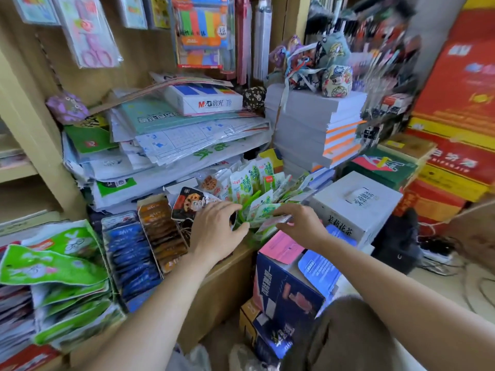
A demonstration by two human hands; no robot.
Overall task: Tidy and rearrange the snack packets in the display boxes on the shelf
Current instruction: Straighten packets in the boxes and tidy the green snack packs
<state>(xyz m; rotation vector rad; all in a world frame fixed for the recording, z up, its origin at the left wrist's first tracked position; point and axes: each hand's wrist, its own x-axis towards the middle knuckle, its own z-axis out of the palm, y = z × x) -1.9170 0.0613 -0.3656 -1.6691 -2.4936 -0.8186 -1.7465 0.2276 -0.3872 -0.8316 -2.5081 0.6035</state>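
Green-and-white snack packets (251, 180) stand loosely in a green display box (247, 203) at the shelf's right end. My left hand (217, 228) rests at the box's left front, its fingers curled around the front packets and the box edge. My right hand (300, 223) reaches in from the right, its fingertips pinching the front green packets (265, 210). A dark lotus-root packet (188, 202) leans just left of my left hand. Further left stand a box of orange-brown packets (163, 231) and a box of blue packets (131, 253).
Large green rabbit packets (53, 266) pile at the far left. Stacked papers and a white M&G box (203, 100) sit above the snacks. A white tea carton (356, 204) and a dark blue carton (284, 287) stand right of the shelf. Red cartons (455, 116) rise at far right.
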